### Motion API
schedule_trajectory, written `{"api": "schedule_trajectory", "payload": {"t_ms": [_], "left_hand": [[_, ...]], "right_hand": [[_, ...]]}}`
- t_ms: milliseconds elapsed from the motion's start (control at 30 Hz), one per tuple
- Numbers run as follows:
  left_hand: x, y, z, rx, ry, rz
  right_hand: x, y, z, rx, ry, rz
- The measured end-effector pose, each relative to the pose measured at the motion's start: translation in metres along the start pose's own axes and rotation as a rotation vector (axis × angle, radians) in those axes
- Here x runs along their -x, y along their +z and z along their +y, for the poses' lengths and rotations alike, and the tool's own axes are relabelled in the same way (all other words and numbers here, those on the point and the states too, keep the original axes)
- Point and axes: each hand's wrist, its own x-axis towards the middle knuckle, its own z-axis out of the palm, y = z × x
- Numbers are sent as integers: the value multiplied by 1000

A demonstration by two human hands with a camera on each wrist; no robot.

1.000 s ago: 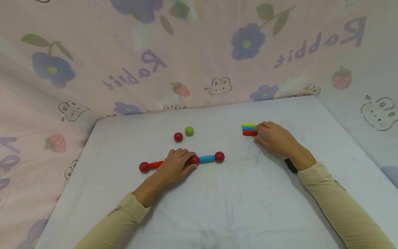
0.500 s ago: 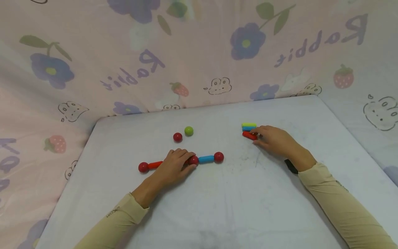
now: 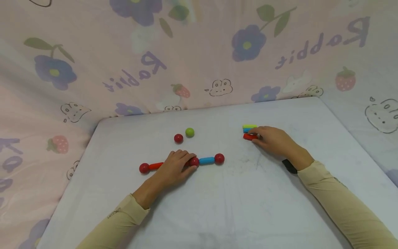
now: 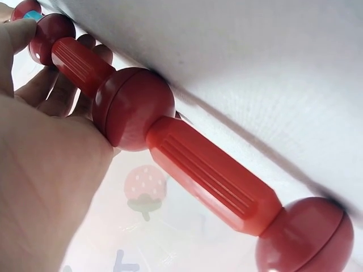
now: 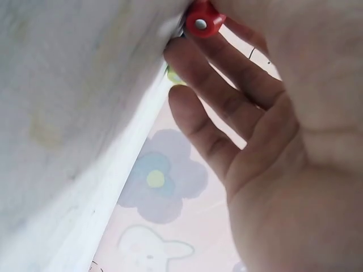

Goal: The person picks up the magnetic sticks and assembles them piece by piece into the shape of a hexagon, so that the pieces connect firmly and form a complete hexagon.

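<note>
On the white table lies a chain of dark red balls joined by two red rods [image 4: 215,175] and one blue rod [image 3: 206,160]. My left hand [image 3: 174,167] grips its middle, thumb and fingertips at the ball [image 3: 194,162] beside the blue rod, hiding the parts under the palm. At the right, my right hand [image 3: 275,140] pinches a loose red rod [image 3: 249,137] between thumb and fingers. A silver dot marks that rod's end [image 5: 201,24] in the right wrist view. Just behind it lie a blue rod [image 3: 247,130] and a yellow-green rod [image 3: 249,126], side by side.
A loose red ball [image 3: 178,138] and a green ball [image 3: 189,132] sit behind the chain. A dark object [image 3: 290,166] lies under my right wrist. Patterned cloth [image 3: 192,55] hangs along the table's back and sides.
My right hand has drawn the red rod a little toward me, apart from the blue and yellow-green rods; it tilted, then came nearly level. My left hand and the chain stay put.
</note>
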Motion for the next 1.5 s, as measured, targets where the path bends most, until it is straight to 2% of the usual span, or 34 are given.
{"api": "schedule_trajectory", "payload": {"t_ms": [467, 800, 1000, 1267, 1500], "left_hand": [[0, -1, 0, 6, -17, -18], [-1, 0, 1, 0, -14, -7], [-1, -1, 0, 3, -9, 1], [-1, 0, -2, -2, -24, 7], [-1, -1, -2, -19, -11, 35]], "right_hand": [[2, 1, -4, 7, -33, 26], [6, 0, -11, -31, -100, 137], [5, -1, -18, -66, -153, 175], [4, -2, -30, -119, -216, 186], [8, 0, -52, -170, -298, 138]]}}
